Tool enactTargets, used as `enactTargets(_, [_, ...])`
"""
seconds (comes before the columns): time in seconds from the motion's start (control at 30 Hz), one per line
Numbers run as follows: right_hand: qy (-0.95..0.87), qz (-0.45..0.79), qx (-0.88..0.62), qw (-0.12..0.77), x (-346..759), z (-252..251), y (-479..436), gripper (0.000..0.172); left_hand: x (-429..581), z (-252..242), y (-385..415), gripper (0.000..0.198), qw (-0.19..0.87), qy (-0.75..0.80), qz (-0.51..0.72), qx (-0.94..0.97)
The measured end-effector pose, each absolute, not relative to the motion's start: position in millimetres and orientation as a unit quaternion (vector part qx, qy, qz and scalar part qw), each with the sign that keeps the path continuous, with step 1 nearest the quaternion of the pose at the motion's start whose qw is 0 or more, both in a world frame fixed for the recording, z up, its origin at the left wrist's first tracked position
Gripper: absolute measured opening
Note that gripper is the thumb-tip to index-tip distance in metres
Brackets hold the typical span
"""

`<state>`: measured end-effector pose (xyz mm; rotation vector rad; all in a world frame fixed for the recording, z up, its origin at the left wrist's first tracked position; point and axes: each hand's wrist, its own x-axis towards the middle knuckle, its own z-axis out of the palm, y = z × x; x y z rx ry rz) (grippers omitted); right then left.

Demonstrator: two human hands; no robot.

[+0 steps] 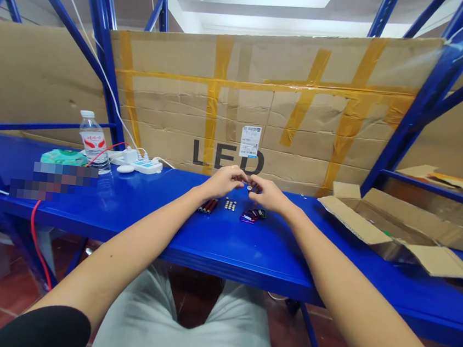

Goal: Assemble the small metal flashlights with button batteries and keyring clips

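Observation:
Over the blue tabletop my two hands come close together. My right hand [268, 194] is closed, with a small round silver disc like a button cell [249, 188] at its fingertips. Beside it, my left hand [225, 181] has its fingers bent and thumb a little apart; nothing shows between them. Below the hands lie several silver button cells [230, 205] in short rows. Several dark red metal tubes [208, 206] lie side by side under my left wrist. A small pile of coloured carabiner clips [253, 215] sits below my right hand.
An open cardboard box [391, 223] stands at the right. On the left are a water bottle [94, 145], a teal packet [62, 157] and a white power strip [144, 163] with cables. A large taped cardboard sheet [171, 117] walls the back between blue posts.

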<state>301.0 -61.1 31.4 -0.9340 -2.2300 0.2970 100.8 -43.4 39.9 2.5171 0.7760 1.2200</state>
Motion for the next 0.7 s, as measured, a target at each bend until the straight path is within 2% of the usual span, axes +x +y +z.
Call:
enactTargets(0.1, [-0.869,0.061,-0.354,0.340,304.0,35.6,-59.7,0.018,102.2,41.8,-47.2,0.017,0.081,0.263,0.448,0.850])
enactTargets(0.27, [-0.868,0.077,-0.363,0.331,303.5,38.8,-64.0,0.020,107.9,45.2,-61.5,0.012,0.018,0.239,0.467,0.851])
enactTargets(0.57, [-0.809,0.321,-0.343,0.354,296.1,29.5,-62.0,0.022,116.0,37.4,-65.8,0.009,0.020,0.200,0.449,0.871])
enactTargets(0.7, [-0.790,0.348,-0.349,0.364,296.6,30.0,-61.0,0.022,112.6,38.6,-64.1,0.011,0.015,0.189,0.438,0.879])
